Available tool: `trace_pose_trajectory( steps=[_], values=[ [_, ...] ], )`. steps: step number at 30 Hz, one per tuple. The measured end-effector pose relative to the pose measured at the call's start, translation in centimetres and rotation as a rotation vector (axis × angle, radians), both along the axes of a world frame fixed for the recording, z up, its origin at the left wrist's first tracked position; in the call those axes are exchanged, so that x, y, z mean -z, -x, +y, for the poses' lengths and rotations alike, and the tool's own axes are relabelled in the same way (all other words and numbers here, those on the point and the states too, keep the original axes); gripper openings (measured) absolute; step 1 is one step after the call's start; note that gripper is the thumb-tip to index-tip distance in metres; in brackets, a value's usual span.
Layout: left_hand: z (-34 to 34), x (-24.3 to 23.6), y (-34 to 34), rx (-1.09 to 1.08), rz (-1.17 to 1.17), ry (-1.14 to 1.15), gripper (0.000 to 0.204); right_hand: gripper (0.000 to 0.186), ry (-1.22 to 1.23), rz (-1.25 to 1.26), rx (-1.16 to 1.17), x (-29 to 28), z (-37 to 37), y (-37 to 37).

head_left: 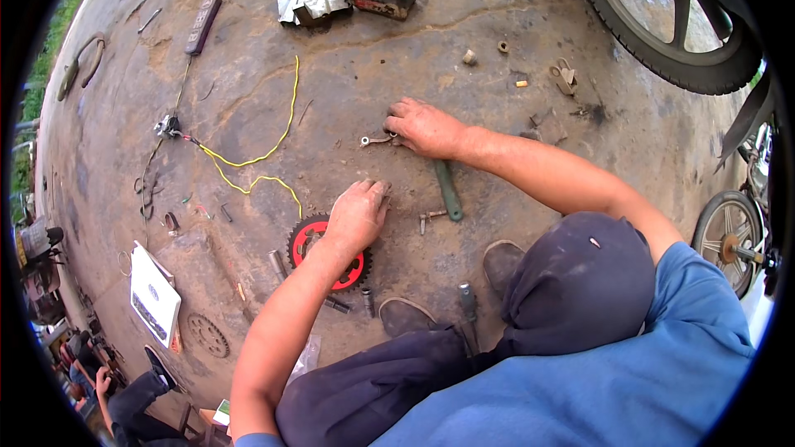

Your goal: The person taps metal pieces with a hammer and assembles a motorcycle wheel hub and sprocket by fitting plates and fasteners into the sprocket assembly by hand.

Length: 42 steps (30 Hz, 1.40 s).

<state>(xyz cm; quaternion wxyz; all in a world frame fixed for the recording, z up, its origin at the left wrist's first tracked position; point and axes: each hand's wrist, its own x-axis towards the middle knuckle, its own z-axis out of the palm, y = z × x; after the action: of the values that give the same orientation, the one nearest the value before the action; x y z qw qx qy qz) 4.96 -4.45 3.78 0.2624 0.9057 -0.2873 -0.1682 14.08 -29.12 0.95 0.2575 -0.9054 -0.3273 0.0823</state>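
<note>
Currently, your left hand [358,213] is resting palm-down on the red-and-black sprocket [319,252], fingers curled loosely over its upper rim — nothing is being gripped. Just right of it, a small bolt [431,217] and a green-handled tool [448,190] are lying on the oily concrete floor [248,91]. Your right hand [424,127] is pinching a small metal bracket [374,141] — fingertips closed on its end.

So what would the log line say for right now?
left hand: resting on red sprocket | right hand: touching small metal lever | green wrench: on concrete floor, between hands
</note>
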Motion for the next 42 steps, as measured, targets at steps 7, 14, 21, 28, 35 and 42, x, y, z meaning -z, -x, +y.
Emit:
trace_pose_trajectory(
  steps=[7, 14, 21, 28, 35, 42],
  values=[
    [2.9, -0.5, -2.3, -0.109, -0.080, -0.115, 0.024, 0.032, -0.086, -0.046, 0.401, -4.5, -5.3, 1.0],
    [0.0, -0.9, -8.3, -0.036, -0.178, -0.142, 0.027, 0.030, 0.169, 0.004, 1.023, -6.3, -21.0, 10.8],
    [-1.3, 2.7, -9.0, -0.037, -0.223, -0.105, 0.011, 0.052, 0.270, 0.189, 1.019, -2.0, -19.5, 18.6],
    [-2.6, 1.7, -10.9, -0.310, 0.176, -0.096, 0.019, 0.026, -0.346, 0.941, 1.113, -2.5, -24.0, 16.2],
    [-0.6, 2.8, -11.0, -0.417, 0.080, -0.023, 0.020, 0.028, -0.261, 0.673, 1.062, -7.2, -18.0, 15.1],
    [4.7, 2.5, -9.7, -0.651, -0.019, 0.042, 0.023, 0.040, -0.026, 0.337, 0.421, -13.7, -6.3, 5.0]
  ],
)
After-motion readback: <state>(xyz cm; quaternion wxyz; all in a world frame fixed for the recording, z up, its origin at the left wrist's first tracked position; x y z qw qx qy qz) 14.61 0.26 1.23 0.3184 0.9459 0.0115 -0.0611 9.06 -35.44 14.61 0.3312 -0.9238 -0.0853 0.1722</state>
